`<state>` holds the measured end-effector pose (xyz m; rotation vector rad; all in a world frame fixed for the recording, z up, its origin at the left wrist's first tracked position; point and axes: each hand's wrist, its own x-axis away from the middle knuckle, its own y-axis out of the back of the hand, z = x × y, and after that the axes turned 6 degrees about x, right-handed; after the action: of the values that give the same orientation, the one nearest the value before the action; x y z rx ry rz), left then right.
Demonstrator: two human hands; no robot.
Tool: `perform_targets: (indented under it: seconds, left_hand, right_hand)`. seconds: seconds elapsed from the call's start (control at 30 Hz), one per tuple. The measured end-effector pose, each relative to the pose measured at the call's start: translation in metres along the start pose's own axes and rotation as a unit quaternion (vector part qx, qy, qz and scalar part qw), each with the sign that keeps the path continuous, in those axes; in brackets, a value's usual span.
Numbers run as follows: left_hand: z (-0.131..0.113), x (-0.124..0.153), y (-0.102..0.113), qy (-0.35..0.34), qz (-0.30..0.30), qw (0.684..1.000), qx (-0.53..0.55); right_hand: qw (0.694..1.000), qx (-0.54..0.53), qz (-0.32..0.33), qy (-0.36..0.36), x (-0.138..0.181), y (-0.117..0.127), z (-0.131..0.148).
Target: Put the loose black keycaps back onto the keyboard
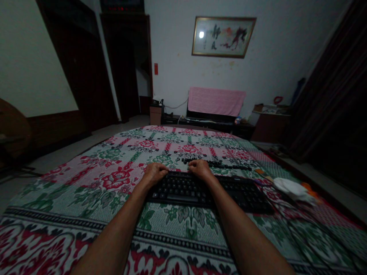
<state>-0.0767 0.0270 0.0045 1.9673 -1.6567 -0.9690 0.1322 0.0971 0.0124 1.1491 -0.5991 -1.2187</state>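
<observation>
While both bare forearms stretch out over a bed [86, 198] spread with a red-and-green flowered cover, a person's left hand [155, 173] and right hand [200, 170] rest on the far edge of a black keyboard [183, 189]. It lies flat on the cover directly ahead of them, its long axis running left to right across the person's front. The hands sit side by side but apart, both on the keyboard's left half, the left hand at its far-left corner and the right near the middle of the back edge, so the number-pad end runs well out past the right hand and is nearer to that hand than to the other. The fingers [163, 170] of both hands are curled down over the back edge, knuckles up, and in the dim light it cannot be told whether they clamp the casing or only lie on it. Just beyond the right hand a row of small dark pieces [220, 165] lies parallel to the keyboard, and a crumpled white cloth [291, 188] sits near its right end
</observation>
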Motion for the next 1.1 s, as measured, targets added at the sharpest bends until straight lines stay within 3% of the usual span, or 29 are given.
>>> perform_targets:
  seconds: [0.23,0.57,0.97,1.03,1.1]
  left_hand:
    - [0.005,-0.001,-0.001,0.018,0.007,1.000,0.023]
    - [0.003,-0.001,0.000,0.016,0.017,0.999,0.037]
    - [0.009,-0.003,-0.004,0.021,0.013,0.998,0.061]
    - [0.008,-0.003,-0.003,0.020,0.020,0.997,0.067]
    - [0.007,-0.003,0.000,0.022,0.028,0.996,0.086]
  right_hand:
    - [0.994,0.113,0.000,0.003,-0.023,-0.008,0.007]
    - [0.992,0.129,-0.008,0.004,-0.030,-0.015,0.003]
    - [0.986,0.155,-0.013,-0.060,-0.030,-0.017,0.018]
    - [0.989,0.139,-0.016,-0.048,-0.028,-0.013,0.021]
    - [0.995,0.097,-0.010,0.008,-0.022,-0.006,0.025]
